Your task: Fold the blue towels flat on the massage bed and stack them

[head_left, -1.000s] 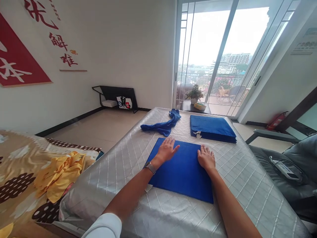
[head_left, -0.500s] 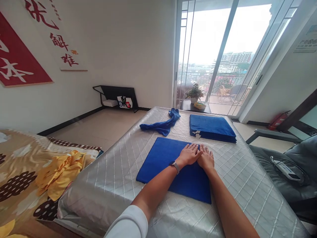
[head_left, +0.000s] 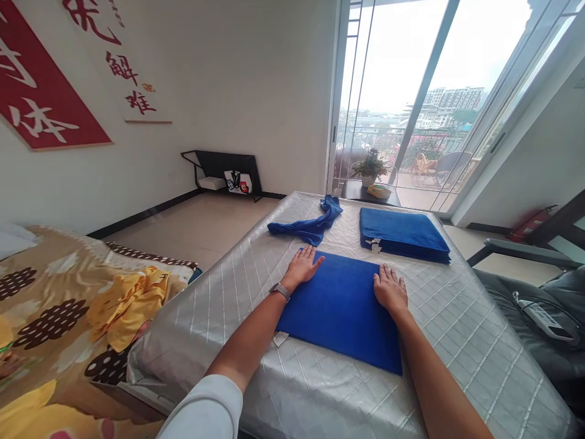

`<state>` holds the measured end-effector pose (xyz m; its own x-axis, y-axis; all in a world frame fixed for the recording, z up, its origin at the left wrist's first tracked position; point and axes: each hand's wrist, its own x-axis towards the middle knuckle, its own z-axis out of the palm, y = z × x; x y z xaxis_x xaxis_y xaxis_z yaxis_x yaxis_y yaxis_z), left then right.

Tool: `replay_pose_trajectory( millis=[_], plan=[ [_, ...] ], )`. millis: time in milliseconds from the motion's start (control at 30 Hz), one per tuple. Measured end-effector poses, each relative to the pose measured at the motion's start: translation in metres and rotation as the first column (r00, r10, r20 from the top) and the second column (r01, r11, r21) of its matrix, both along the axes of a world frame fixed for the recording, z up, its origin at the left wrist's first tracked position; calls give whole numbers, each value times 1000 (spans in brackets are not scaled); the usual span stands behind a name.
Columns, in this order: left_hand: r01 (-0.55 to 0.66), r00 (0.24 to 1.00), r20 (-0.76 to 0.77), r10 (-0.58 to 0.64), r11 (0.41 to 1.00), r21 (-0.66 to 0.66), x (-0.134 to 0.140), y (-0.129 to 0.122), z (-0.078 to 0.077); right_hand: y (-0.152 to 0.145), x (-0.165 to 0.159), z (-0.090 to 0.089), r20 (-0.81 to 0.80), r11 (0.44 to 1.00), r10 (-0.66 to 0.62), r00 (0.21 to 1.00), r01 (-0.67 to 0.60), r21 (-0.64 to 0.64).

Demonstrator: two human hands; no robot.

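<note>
A folded blue towel (head_left: 342, 311) lies flat on the silver quilted cover (head_left: 461, 341) in front of me. At its far left corner rests my left hand (head_left: 301, 268), palm down with the fingers stretched out. My right hand (head_left: 392, 289) lies flat over the towel's right edge, fingers extended. A small white label (head_left: 280, 338) sticks out at the near left corner. Beyond the towel, a crumpled blue cloth (head_left: 311, 228) lies at the left. A neat stack of folded blue towels (head_left: 404, 233) sits at the far right, with white tags at its corner.
To the left is a patterned blanket (head_left: 50, 274) with a yellow cloth (head_left: 132, 302) on it. A dark armchair (head_left: 503, 292) with a white power strip (head_left: 543, 317) stands at the right. A potted plant (head_left: 369, 167) and a black shelf (head_left: 228, 164) are farther back.
My left hand has slid left across the towel, away from my right hand, to its far left corner. My hands are now apart on opposite sides. The view has shifted slightly.
</note>
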<state>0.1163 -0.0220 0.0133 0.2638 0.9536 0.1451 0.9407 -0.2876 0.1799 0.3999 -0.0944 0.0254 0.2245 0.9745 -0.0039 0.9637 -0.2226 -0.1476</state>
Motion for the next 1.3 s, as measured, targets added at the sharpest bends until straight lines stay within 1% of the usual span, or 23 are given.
replay_pose_trajectory(
  millis=[67,200,367,500,633,833,900,967,1067,1133,1200,1300],
  plan=[
    [-31,1000,3,31,999,-9,-6,2,-1,0,0,0,12,1000,2,1000,-2,-11],
    [-18,1000,7,18,1000,-13,-9,5,-3,1,1,1,13,1000,-1,1000,2,-26],
    [-53,998,28,53,999,-13,-14,6,-3,2,1,2,6,999,-2,1000,2,-36],
    [-50,998,32,51,999,-22,-15,6,-2,1,1,2,20,999,1,1000,0,-37],
    [-56,998,26,57,997,-43,-13,6,0,-1,3,4,1,999,31,1000,-31,-17],
    [-61,998,15,62,998,-21,-12,6,-2,-13,-1,10,30,996,79,996,-81,43],
    [-64,998,11,64,998,0,-11,5,-2,-16,-4,11,38,997,78,996,-79,26],
    [-73,997,3,73,997,24,-11,4,-1,-18,-5,11,46,998,65,997,-64,-18],
    [-80,997,-17,82,994,75,-11,1,5,-19,-7,9,52,996,47,998,-43,-75],
    [-57,998,-26,60,991,119,-6,-5,10,-18,-7,8,51,996,42,998,-38,-86],
    [16,1000,-28,-12,989,149,4,-15,15,-16,-7,7,46,996,39,998,-35,-86],
    [229,973,-23,-228,962,146,37,-36,18,-15,-8,5,36,996,30,999,-27,-80]
  ],
)
